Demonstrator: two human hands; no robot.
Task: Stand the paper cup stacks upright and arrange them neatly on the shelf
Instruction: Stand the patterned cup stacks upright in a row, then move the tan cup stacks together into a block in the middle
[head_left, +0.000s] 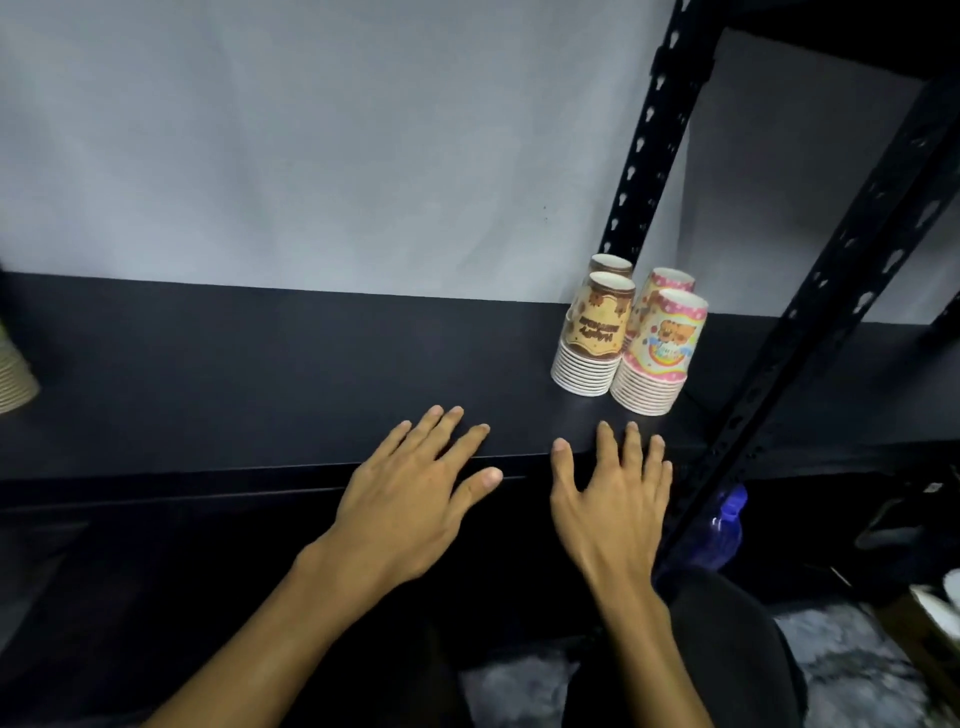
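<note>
Several paper cup stacks stand rim-down at the right end of the black shelf (260, 374). A brown-printed stack (592, 343) is in front left, with a second brown stack (612, 266) behind it. A pink-printed stack (660, 358) is in front right, another pink stack (670, 278) behind. My left hand (410, 499) and my right hand (613, 499) lie flat with straight fingers at the shelf's front edge, just short of the stacks, and hold nothing.
A black perforated upright (810, 332) rises right of the cups, another (649, 145) behind them. Part of a further cup stack (13, 374) shows at the far left edge. A blue plastic bottle (722, 535) stands below the shelf on the right.
</note>
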